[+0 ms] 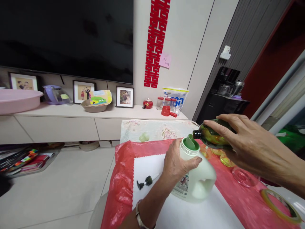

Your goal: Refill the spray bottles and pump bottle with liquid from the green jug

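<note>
A pale green jug [202,181] stands on a white sheet [147,165], its green-lined mouth uncovered. My left hand [176,160] grips the jug around its neck, thumb across the front. In my right hand [240,136] is a dark green bottle [215,135], tipped nearly level, its black threaded neck at the jug's spout. Whether liquid flows from it is too small to tell. A black pump head [145,182] lies on the sheet to the left of the jug.
Red plastic [121,184] covers the table under the sheet. Tape rolls [281,205] and clear round pieces [245,176] lie at right. Behind, a cabinet top [109,114] holds picture frames, a red pot [148,103], jars and a pink basin [20,101].
</note>
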{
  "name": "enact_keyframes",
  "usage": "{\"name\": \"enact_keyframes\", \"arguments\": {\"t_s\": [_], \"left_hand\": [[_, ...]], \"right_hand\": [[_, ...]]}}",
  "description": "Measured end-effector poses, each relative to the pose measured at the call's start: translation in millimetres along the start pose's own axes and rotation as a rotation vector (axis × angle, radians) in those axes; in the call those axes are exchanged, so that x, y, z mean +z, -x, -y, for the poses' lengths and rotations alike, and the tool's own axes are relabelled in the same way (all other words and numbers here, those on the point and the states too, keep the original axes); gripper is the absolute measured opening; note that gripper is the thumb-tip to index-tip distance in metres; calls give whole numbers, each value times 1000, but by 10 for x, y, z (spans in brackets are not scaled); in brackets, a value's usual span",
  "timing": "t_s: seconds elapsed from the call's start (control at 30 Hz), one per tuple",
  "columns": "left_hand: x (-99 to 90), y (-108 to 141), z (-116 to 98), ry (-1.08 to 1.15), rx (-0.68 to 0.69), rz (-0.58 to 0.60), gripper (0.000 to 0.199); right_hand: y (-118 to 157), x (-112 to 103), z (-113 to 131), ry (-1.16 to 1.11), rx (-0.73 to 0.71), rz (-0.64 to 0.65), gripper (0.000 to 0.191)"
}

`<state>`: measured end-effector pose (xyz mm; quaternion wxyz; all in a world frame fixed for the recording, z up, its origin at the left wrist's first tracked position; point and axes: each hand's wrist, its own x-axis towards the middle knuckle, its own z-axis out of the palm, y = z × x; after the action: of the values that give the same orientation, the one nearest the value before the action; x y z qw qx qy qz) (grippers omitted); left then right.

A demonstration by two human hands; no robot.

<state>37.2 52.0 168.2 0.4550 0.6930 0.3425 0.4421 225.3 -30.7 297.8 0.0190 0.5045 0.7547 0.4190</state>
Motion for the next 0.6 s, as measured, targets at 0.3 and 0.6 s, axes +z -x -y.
{"name": "enact_keyframes", "arguments": {"t_s": [0.3,0.6], "left_hand": [[-4,3,-27,15,5,-1,55],[-17,6,-22,34,28,6,55]], "right_hand": [[-32,-82,8,57,-12,-3,68],[-56,-141,13,121,-27,-16,69]]}}
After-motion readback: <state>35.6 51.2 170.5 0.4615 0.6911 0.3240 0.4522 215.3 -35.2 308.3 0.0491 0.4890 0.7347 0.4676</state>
